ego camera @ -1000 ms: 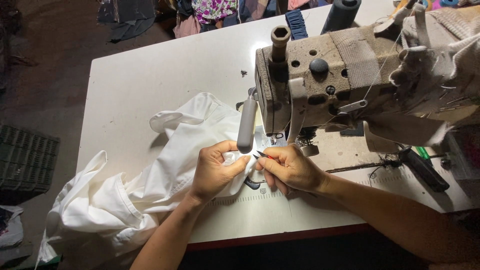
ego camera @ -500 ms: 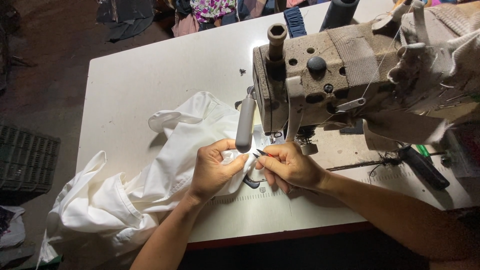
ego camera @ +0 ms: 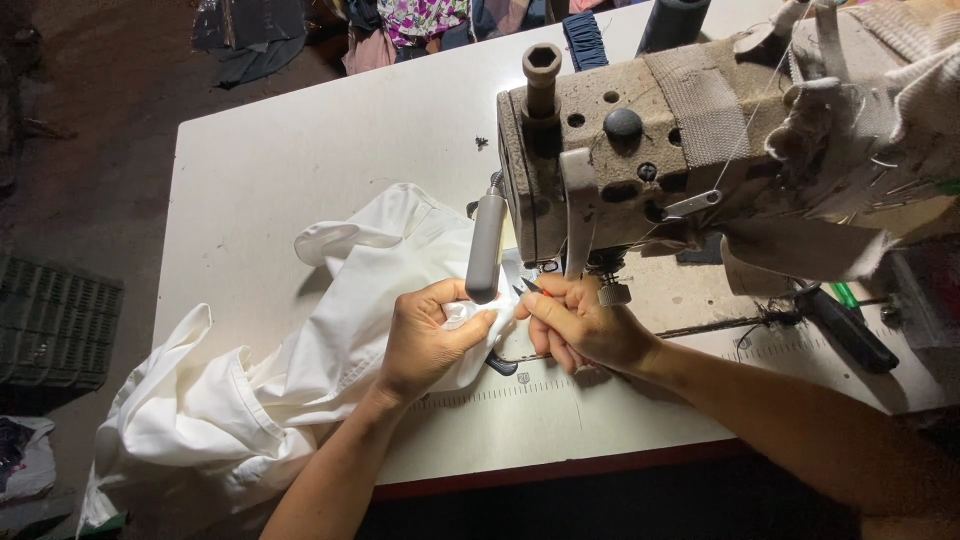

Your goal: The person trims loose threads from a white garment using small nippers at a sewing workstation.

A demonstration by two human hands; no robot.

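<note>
Pinching rumpled white cotton garment in left hand, right hand clamped on small thread snips beneath worn beige sewing machine, trimming apparently unfinished.

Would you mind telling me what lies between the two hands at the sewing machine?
In the head view, a bunched fold of the white cloth garment, pinched by the left hand, and the dark tip of a small tool in the right hand.

Hands pinch white cloth (beside sewing machine).
</note>
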